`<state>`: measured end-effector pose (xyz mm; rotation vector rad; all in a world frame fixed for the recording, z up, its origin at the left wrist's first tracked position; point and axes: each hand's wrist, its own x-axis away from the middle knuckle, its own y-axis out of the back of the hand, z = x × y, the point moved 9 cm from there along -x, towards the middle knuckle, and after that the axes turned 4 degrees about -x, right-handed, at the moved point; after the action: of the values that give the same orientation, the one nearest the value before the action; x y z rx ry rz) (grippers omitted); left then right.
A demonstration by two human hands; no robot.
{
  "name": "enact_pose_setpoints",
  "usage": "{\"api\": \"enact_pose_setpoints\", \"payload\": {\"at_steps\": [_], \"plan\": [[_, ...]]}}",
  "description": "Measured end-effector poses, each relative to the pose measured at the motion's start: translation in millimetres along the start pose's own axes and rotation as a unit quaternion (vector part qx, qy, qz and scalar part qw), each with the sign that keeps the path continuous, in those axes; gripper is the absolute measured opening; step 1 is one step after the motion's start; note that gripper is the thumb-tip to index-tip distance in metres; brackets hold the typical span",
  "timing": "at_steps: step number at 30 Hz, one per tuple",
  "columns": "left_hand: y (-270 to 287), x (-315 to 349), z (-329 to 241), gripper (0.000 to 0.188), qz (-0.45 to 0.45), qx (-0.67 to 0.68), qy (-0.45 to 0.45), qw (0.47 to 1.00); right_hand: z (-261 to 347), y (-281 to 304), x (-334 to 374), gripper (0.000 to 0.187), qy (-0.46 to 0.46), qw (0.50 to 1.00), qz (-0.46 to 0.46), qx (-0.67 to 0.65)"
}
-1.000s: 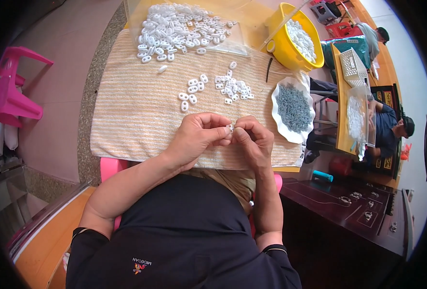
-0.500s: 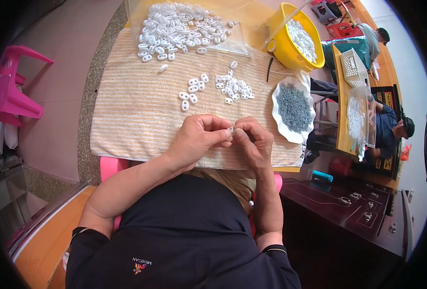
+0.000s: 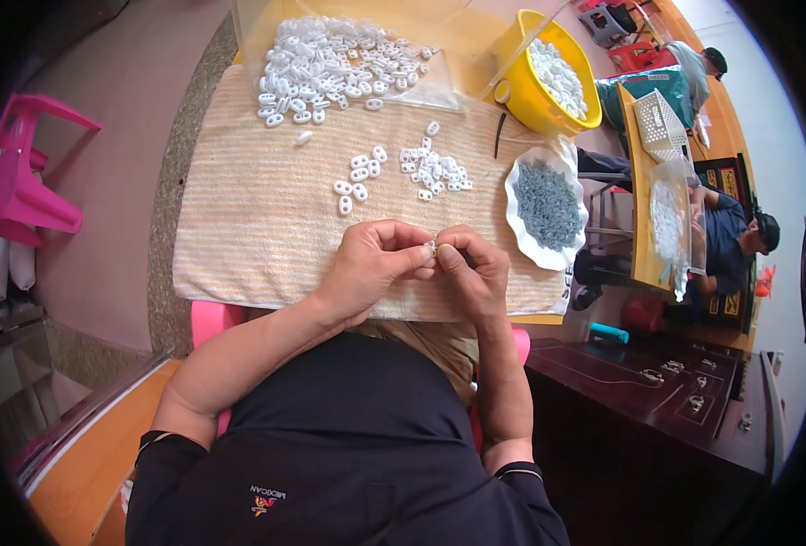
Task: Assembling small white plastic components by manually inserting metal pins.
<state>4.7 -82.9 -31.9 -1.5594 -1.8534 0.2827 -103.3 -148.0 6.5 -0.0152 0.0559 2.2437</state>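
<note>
My left hand [image 3: 371, 266] and my right hand [image 3: 478, 275] meet over the near part of a striped towel [image 3: 257, 200]. The left thumb and forefinger pinch a small white plastic piece [image 3: 432, 246]. Pressed against its other side are my right thumb and forefinger; whatever lies between those two is too small to make out. Beyond the hands lie several white two-holed oval pieces [image 3: 359, 174] and a cluster of smaller white two-holed pieces [image 3: 438, 170]. Right of them, a white scalloped dish [image 3: 514, 202] holds many tiny grey-blue parts [image 3: 549, 207].
A heap of white oval pieces [image 3: 317, 68] lies in a clear tray [image 3: 439, 91] at the far edge. Behind the dish stands a yellow basin [image 3: 512, 55] of white pieces. A black strip [image 3: 499, 135] lies nearby. Another person [image 3: 729, 238] sits at a table on the right.
My hands stay pinched together at the same spot, with the small white piece showing slightly more between the fingertips. The whole view has shifted a little.
</note>
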Motion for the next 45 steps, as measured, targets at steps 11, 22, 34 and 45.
{"api": "enact_pose_setpoints", "payload": {"at_steps": [11,22,34,45], "plan": [[2.0,-1.2,3.4,0.015,-0.002,0.018,0.011,1.0,-0.8,-0.9,-1.8,0.009,-0.044,0.999,0.011,-0.001],[0.7,0.0,2.7,0.015,-0.007,0.001,-0.016,1.0,5.8,-2.7,-0.9,0.012,0.017,0.994,0.021,0.108],[-2.1,-0.8,-2.2,0.017,0.006,-0.034,-0.029,0.999,-2.2,-0.7,0.9,0.018,-0.063,0.997,0.027,0.04],[-0.6,-0.6,-2.0,0.015,0.005,0.009,-0.017,1.0,-8.7,2.1,-1.0,0.017,-0.081,0.986,0.028,-0.14]]}}
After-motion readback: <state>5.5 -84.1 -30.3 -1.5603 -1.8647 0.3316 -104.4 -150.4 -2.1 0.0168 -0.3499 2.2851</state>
